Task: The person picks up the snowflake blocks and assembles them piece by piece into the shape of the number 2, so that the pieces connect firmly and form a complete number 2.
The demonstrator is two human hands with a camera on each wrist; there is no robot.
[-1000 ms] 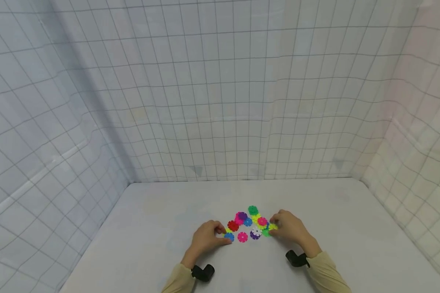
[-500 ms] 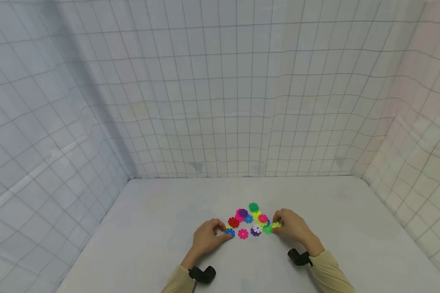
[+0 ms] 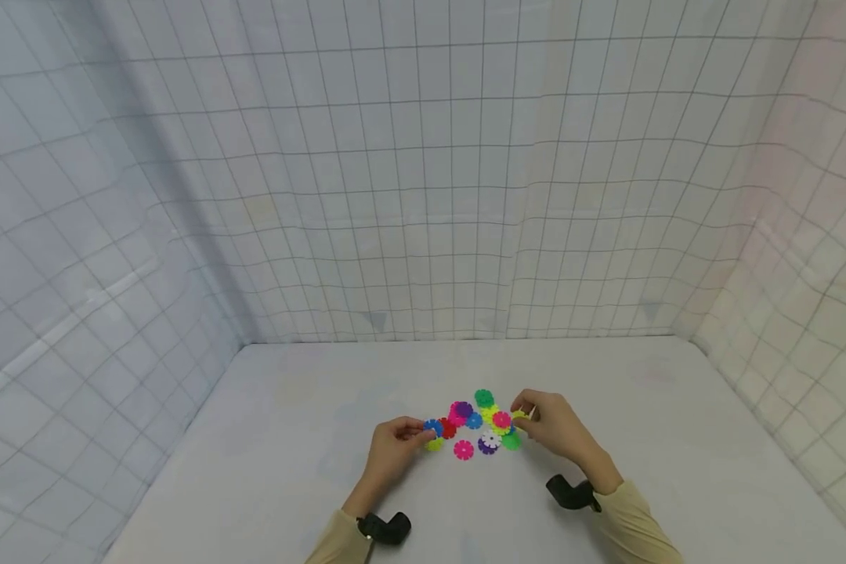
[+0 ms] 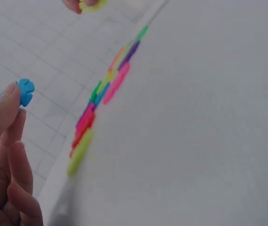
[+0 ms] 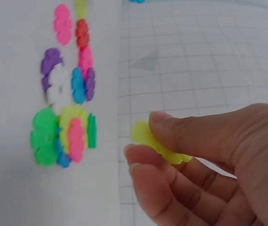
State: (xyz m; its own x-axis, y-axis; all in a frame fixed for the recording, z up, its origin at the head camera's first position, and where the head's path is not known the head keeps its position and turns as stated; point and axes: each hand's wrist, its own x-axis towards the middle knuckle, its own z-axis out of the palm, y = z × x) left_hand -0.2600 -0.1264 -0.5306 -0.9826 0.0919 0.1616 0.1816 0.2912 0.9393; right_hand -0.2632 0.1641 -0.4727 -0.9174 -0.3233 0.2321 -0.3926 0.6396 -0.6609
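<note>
Between thumb and fingers, my left hand (image 3: pixel 393 448) pinches a blue notched plastic disc (image 4: pixel 26 92), raised off the table. My right hand (image 3: pixel 553 423) holds a yellow notched disc (image 5: pixel 145 135) the same way, also lifted. Flat on the table between the hands lie several more snowflake discs, some overlapping. A yellow disc (image 3: pixel 434 445) and a red disc (image 3: pixel 449 428) are closest to the left hand. Nearer the right hand lie a pink disc (image 5: pixel 76 140) on top of a yellow one and a bright green disc (image 5: pixel 44 136).
A white disc (image 3: pixel 491 439) overlaps a purple one, and a single pink disc (image 3: pixel 464 450) lies at the front. The dark green disc (image 3: pixel 484 399) is farthest back. White gridded curtains (image 3: pixel 409 235) surround the white table (image 3: pixel 310 392) at the back and sides.
Both hands have lifted their discs off the table. The left hand's blue disc rose from over the yellow one; the right hand took its yellow disc off the pile's right edge.
</note>
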